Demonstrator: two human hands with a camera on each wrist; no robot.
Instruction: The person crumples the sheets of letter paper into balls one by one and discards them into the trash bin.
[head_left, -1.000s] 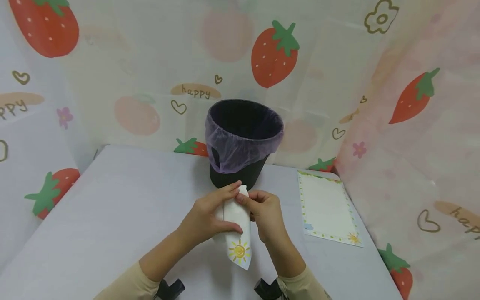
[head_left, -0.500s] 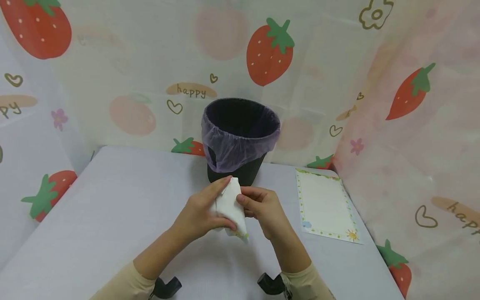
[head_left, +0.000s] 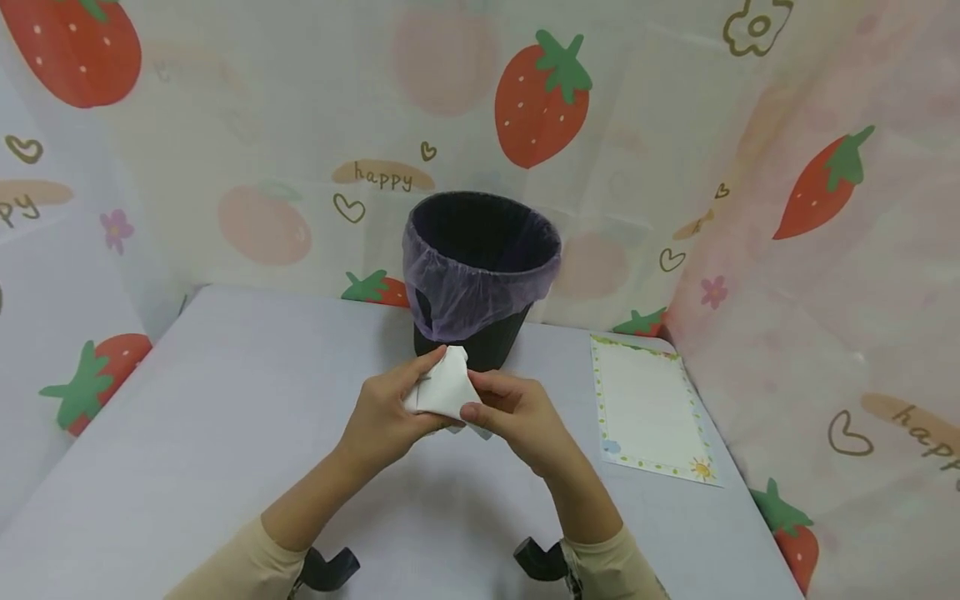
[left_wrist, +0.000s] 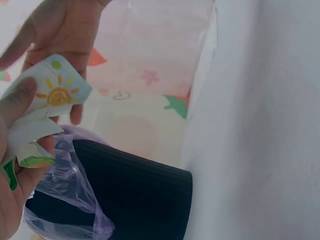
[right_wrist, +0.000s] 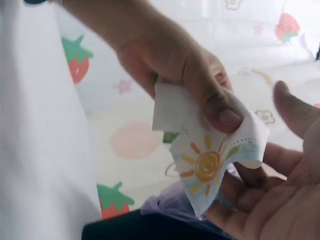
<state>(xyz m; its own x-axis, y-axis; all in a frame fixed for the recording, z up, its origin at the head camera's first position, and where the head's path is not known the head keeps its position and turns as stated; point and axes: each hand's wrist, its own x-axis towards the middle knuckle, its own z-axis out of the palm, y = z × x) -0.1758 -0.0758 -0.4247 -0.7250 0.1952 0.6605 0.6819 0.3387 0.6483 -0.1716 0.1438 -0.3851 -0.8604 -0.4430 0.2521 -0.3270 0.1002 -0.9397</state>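
A sheet of white paper [head_left: 444, 390], folded and creased over, is held up in front of the bin. My left hand [head_left: 377, 421] grips it, thumb [right_wrist: 216, 107] pressed on one face and fingers behind. A printed sun on the paper [left_wrist: 67, 97] shows at a corner in both wrist views. At the paper's right edge is my right hand [head_left: 525, 421]; in the right wrist view its thumb [right_wrist: 295, 107] stands away from the sheet while its fingers reach behind the lower part. Part of the sheet is hidden by the left hand.
A black bin [head_left: 487, 333] with a purple liner [head_left: 468, 296] stands right behind the hands. Another bordered sheet [head_left: 652, 408] lies flat at the right on the white table [head_left: 225, 400]. Strawberry-print curtains [head_left: 300, 100] close in the back and sides.
The paper was a long upright strip showing its sun; it has been bent over into a shorter shape, the sun now out of the head view. Both hands have shifted slightly left.
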